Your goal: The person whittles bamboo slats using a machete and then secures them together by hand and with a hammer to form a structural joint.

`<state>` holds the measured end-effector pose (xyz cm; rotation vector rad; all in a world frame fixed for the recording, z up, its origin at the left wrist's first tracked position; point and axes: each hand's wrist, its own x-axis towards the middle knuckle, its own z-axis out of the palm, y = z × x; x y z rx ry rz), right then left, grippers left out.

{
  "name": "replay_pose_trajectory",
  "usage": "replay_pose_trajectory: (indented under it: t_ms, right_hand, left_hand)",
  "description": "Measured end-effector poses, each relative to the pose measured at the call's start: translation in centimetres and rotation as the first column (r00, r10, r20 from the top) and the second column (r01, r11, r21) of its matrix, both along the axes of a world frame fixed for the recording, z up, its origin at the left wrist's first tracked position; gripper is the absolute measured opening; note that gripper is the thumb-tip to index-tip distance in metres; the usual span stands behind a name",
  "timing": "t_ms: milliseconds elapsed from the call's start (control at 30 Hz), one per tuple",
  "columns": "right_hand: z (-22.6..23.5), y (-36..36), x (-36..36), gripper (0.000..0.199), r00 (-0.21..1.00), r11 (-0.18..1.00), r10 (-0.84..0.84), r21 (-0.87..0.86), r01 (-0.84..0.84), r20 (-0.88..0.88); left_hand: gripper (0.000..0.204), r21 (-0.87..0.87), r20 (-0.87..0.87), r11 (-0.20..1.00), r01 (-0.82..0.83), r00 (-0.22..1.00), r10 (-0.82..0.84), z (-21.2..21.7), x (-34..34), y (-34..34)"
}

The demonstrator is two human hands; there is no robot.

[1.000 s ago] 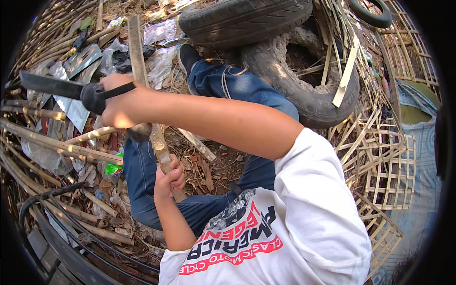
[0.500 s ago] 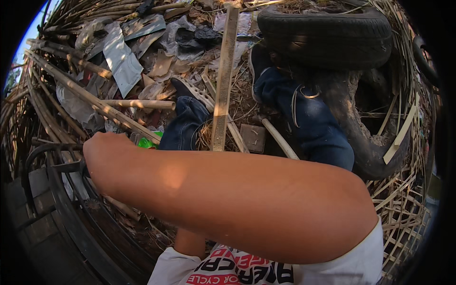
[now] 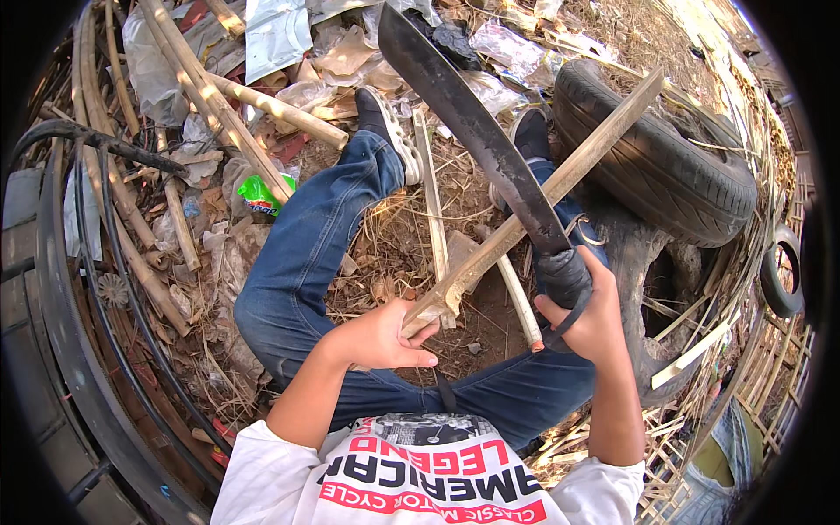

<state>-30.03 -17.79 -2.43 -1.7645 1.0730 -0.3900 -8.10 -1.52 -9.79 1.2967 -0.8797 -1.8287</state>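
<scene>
We hold a bamboo strip and a machete, crossed above our lap.

Our left hand [image 3: 381,337] is closed around the near end of the bamboo strip [image 3: 547,188], whose long axis runs from that hand up and to the right, its far tip over the tyre [image 3: 665,166]. Our right hand [image 3: 591,319] is wrapped around the dark handle of the machete [image 3: 468,122]; its blade points up and left, crossing over the strip near the handle. Our jeans-clad legs [image 3: 306,254] stretch out onto ground littered with bamboo poles [image 3: 219,105].
</scene>
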Motion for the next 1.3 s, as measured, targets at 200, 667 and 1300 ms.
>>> replay_pose_trajectory:
  t_ms: [200,667,1300]
  right_hand:
    - [-3.2,4.0,-0.8,0.031,0.999,0.999,0.046,-0.007,-0.046,0.01]
    - [-4.4,5.1,-2.6,0.031,0.965,0.866,-0.221,0.427,0.259,-0.139]
    - [-3.9,5.4,-5.4,0.032,0.959,0.872,-0.257,0.4,0.283,-0.119]
  left_hand:
    - [0.035,-0.02,0.054,0.994,0.107,0.993,-0.106,-0.7,-0.5,0.0]
    - [0.032,0.086,0.095,0.978,0.188,0.976,-0.196,-1.1,0.6,0.7]
    - [0.028,0.038,0.116,0.969,0.245,0.962,-0.247,-1.4,-0.2,-0.1]
